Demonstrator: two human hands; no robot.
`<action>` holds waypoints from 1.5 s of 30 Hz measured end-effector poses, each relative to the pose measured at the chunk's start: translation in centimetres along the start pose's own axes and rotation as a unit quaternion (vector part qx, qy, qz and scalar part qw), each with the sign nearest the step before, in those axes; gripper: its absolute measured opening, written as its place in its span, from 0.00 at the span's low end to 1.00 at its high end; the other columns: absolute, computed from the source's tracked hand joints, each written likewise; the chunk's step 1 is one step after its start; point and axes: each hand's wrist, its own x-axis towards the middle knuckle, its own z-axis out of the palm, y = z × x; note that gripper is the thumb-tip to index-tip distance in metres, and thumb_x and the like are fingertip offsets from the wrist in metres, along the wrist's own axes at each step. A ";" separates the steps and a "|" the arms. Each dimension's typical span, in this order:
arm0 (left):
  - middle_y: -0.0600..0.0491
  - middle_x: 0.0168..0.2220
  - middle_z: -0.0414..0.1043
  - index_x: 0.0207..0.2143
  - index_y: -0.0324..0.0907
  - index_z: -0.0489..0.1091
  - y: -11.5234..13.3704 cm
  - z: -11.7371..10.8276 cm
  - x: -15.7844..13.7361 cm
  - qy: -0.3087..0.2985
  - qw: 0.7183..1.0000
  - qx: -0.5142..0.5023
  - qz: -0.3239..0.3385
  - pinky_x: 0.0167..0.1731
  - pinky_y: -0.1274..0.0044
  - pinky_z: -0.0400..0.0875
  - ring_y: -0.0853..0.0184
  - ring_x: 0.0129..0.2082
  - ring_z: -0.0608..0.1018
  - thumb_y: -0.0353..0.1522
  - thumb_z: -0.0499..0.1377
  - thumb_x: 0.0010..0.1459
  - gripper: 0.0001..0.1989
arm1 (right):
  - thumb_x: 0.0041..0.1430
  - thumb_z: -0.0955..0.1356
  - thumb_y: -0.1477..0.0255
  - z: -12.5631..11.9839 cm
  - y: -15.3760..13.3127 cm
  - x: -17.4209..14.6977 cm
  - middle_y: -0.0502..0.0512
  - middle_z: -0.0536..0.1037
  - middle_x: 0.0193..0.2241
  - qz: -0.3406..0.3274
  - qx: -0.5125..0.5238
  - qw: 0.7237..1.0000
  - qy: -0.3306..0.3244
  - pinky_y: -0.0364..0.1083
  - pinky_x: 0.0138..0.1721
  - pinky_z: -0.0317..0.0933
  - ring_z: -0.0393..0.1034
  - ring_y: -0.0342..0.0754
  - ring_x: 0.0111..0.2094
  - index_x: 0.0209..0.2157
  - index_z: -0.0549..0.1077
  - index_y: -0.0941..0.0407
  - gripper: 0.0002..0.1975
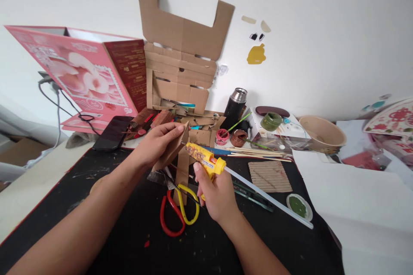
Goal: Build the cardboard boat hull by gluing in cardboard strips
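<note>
My left hand (161, 139) is closed on a piece of brown cardboard (170, 151), holding it tilted above the black mat (125, 227). In my right hand (219, 193) is a yellow hot glue gun (202, 154), stained brown near its nozzle. The nozzle tip is close to the cardboard's edge; whether they touch I cannot tell. From the gun's back a long whitish glue stick (267, 197) slants down to the right. Below both hands lie scissors (172, 217) with one red and one yellow handle. A cardboard strip (182, 169) lies partly under them.
A pink box (93, 77) and a phone (112, 132) are at the left. Behind stand unfolded cardboard (180, 34) and a black thermos (235, 105). Paint jars (222, 136), wooden sticks (258, 154), corrugated cardboard (270, 176) and a green paint lid (298, 206) are at the right.
</note>
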 end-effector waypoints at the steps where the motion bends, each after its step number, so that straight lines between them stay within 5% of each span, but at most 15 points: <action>1: 0.50 0.35 0.83 0.38 0.45 0.83 0.0 0.0 0.0 0.004 1.000 0.008 0.003 0.31 0.76 0.74 0.61 0.34 0.81 0.56 0.72 0.51 0.26 | 0.68 0.66 0.42 0.0 0.0 0.0 0.45 0.65 0.13 0.002 -0.002 1.000 0.001 0.41 0.14 0.53 0.62 0.44 0.14 0.31 0.74 0.54 0.29; 13: 0.53 0.28 0.75 0.36 0.45 0.82 0.7 0.0 -0.2 0.021 0.997 0.066 0.027 0.26 0.78 0.68 0.66 0.27 0.73 0.56 0.69 0.53 0.24 | 0.65 0.67 0.39 0.0 -0.1 0.0 0.46 0.66 0.12 0.017 0.006 1.000 0.005 0.42 0.16 0.56 0.67 0.48 0.16 0.37 0.78 0.55 0.31; 28: 0.52 0.30 0.76 0.37 0.44 0.82 0.6 -0.2 -0.2 0.022 0.993 0.106 0.054 0.30 0.76 0.70 0.63 0.30 0.73 0.55 0.67 0.58 0.24 | 0.63 0.69 0.39 0.1 0.0 0.0 0.48 0.67 0.13 0.022 0.010 1.000 0.009 0.42 0.16 0.58 0.72 0.51 0.20 0.37 0.78 0.54 0.30; 45: 0.54 0.27 0.75 0.35 0.44 0.81 1.0 0.2 -0.3 0.031 0.994 0.089 0.052 0.27 0.76 0.65 0.65 0.27 0.72 0.54 0.68 0.55 0.22 | 0.64 0.68 0.39 0.2 0.0 0.0 0.46 0.66 0.14 0.018 0.004 1.000 0.003 0.42 0.14 0.54 0.64 0.46 0.15 0.36 0.77 0.53 0.30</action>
